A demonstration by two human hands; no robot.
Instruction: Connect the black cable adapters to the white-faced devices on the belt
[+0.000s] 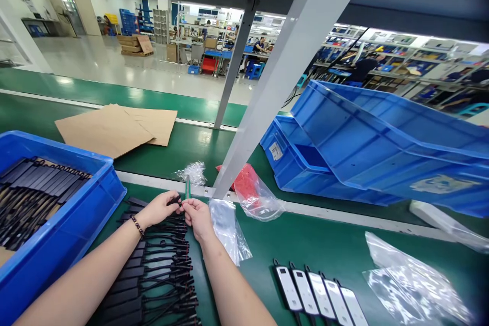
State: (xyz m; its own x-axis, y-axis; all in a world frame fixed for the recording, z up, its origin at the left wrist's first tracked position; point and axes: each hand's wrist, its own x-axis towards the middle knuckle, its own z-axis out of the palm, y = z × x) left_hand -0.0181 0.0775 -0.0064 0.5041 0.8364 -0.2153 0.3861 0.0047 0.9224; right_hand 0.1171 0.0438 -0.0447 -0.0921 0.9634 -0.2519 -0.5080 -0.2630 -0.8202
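Note:
My left hand [163, 208], with a beaded bracelet at the wrist, is closed on a black cable connector [174, 200]. Fingertips of my right hand [198, 216] are pinched together at the connector's end; whatever they hold is too small to make out. Just beyond the fingers a slim green-edged tool [188, 187] points away from me, its kind unclear. Under and below my left hand lies a row of black boxes with cables [168, 265], their connector ends turned right. Clear plastic bags [225, 229] lie right beside my right hand.
A blue bin [103, 178] of similar cabled boxes stands left. Small clear pieces [195, 173] and a bag of red pieces [248, 186] lie near the white post [275, 71]. Stacked blue bins [367, 142], several white-faced devices [315, 293] and plastic bags [416, 280] are right; cardboard sheets [110, 130] lie behind.

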